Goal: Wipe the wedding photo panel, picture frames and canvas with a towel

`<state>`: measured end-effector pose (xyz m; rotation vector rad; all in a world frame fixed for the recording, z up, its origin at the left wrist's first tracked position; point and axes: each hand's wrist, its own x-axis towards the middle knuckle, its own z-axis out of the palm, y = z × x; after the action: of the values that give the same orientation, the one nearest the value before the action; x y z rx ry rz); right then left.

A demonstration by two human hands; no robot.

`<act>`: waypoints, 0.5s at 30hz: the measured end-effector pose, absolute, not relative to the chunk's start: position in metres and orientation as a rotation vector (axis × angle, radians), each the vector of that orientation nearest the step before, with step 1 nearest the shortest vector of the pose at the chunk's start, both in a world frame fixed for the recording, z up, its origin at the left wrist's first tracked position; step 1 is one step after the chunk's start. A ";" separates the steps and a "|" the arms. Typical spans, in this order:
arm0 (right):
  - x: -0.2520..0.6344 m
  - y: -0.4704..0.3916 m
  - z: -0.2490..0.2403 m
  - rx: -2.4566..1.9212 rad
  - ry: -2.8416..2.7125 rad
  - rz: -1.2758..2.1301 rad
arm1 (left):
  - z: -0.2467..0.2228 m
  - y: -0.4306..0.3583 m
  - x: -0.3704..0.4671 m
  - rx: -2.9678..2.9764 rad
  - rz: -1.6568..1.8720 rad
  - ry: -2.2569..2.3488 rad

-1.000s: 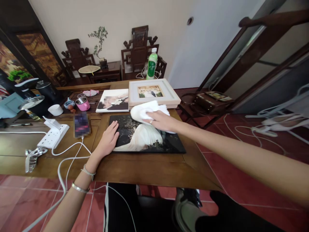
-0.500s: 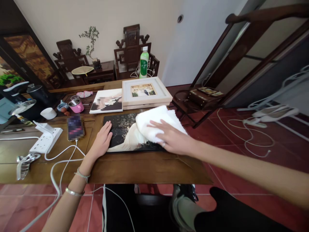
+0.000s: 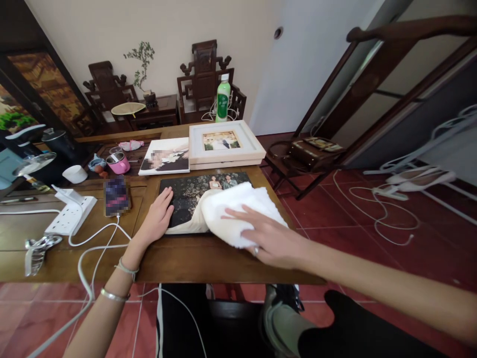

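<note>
A dark wedding photo panel lies flat on the wooden table, with a couple and a long pale dress printed on it. My left hand rests on the panel's left edge, palm down and fingers stretched out. Under my right hand is a thick white towel, pressed onto the panel's right half and reaching past its front edge. The fingers lie over the towel, some partly sunk in its folds. It hides the panel's lower right part.
Behind the panel are a white-framed photo, a white photo panel and a green bottle. On the left are a phone on a cable, a power strip, a silver hair clip and a pink mug.
My right hand has drawn the towel toward me and slightly left, uncovering the couple at the panel's top. My left hand has stayed in place.
</note>
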<state>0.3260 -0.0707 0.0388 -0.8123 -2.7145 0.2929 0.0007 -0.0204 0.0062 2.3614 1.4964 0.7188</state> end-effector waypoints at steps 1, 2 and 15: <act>0.328 -0.055 0.042 -0.848 -2.737 0.303 | 0.006 -0.020 0.001 2.365 0.715 1.497; 0.329 -0.039 0.045 -0.887 -2.757 0.321 | 0.006 -0.020 0.001 2.368 0.713 1.499; 0.333 0.031 0.047 -1.257 -2.596 0.294 | 0.006 -0.019 0.000 2.337 0.725 1.501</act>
<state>0.3335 0.0306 0.0466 -1.2567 -2.5961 0.2937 -0.0001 -0.0195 0.0056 2.3368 1.5006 0.7252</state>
